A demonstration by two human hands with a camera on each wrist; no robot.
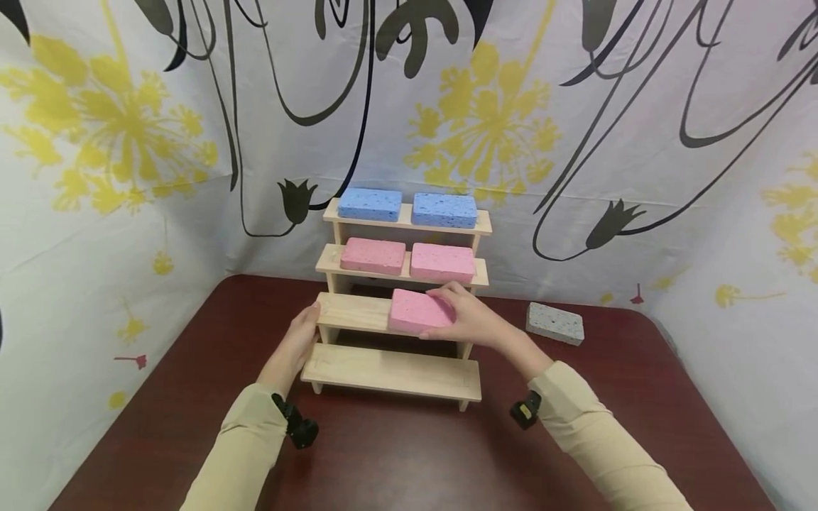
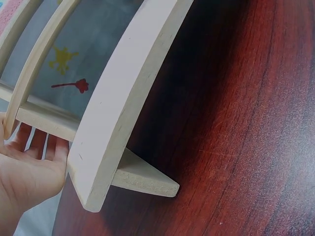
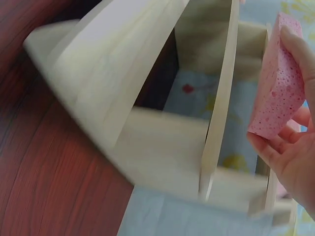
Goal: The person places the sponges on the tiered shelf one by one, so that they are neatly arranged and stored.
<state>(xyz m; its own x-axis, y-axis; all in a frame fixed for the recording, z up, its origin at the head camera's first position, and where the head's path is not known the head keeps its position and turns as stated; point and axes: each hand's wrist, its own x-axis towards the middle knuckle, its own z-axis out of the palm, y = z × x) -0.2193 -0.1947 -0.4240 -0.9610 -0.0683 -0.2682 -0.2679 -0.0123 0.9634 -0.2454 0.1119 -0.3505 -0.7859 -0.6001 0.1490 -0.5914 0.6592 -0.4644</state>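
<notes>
My right hand (image 1: 473,318) grips a pink sponge (image 1: 418,311) by its right end, thumb on one side and fingers on the other. The sponge is over the right part of the second tier from the bottom of a tiered wooden stand (image 1: 390,369). In the right wrist view, a gap shows between this pink sponge (image 3: 279,81) and the board beside it. At the stand's left side, my left hand (image 1: 299,337) holds the end of that same tier. The left wrist view shows the left hand (image 2: 32,172) with its fingers behind the stand's side.
Two blue sponges (image 1: 371,204) lie on the top tier. Two more pink sponges (image 1: 373,256) lie on the tier below. A grey sponge (image 1: 554,323) rests on the dark red table (image 1: 396,454), right of the stand. A patterned cloth (image 1: 396,135) hangs behind and at both sides.
</notes>
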